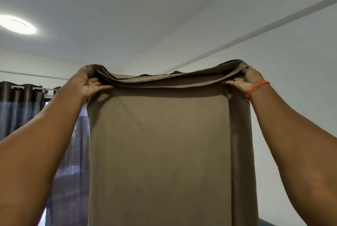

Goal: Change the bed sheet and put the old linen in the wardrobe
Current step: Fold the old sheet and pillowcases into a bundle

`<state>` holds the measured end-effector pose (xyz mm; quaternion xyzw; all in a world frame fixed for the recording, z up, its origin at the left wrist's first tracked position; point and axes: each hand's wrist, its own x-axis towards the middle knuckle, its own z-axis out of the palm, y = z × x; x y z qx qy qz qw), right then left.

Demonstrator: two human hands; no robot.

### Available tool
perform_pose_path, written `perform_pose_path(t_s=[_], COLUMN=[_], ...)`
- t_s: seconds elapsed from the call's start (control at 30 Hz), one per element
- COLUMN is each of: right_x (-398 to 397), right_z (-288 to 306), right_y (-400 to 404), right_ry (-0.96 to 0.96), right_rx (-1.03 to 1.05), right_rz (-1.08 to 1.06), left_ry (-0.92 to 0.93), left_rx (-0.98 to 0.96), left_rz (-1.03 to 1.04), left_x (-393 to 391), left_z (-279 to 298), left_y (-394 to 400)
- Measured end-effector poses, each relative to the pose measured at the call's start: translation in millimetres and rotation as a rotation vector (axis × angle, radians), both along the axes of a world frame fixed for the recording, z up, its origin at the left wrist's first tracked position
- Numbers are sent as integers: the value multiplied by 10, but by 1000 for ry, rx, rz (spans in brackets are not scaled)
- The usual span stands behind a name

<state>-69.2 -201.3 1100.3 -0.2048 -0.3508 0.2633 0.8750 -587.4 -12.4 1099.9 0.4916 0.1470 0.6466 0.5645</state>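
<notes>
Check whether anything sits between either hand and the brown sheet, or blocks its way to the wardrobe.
Nothing separates them: the left hand and right hand each grip the top edge of the brown sheet, which hangs in front of the camera. The wardrobe is not in view, so that path cannot be judged.

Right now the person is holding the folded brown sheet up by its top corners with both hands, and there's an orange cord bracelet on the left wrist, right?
Nearly. The orange cord bracelet is on the right wrist, not the left. The rest holds: in the head view the left hand and right hand each grip a top corner of the folded brown sheet, which hangs down between them.
</notes>
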Motion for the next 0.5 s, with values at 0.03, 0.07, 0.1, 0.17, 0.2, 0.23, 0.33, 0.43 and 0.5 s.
perform_pose_path(t_s=[0.03,0.07,0.1,0.17,0.2,0.23,0.33,0.43,0.5], right_x=[67,118,148,122,71,22,-57,-85,-121], right_z=[127,246,365,574,671,774,1086,1348,1418], right_y=[87,172,244,320,328,330,312,262,210], right_ry=[33,60,83,118,127,132,126,71,64], right_rx=[19,26,27,72,112,152,263,334,357], right_rz=[17,24,28,58,73,83,116,129,152], left_ry=[-21,-41,-40,-34,-43,-60,-116,-155,-162], left_rx=[0,1,17,60,85,114,211,364,368], left_rz=[-26,-50,-71,-35,-28,-27,-10,-66,-65], left_x=[59,119,166,270,312,336,391,552,641], left_z=[85,160,233,379,446,521,695,763,803], left_y=[5,-3,-39,-97,-104,-83,-4,-147,-125])
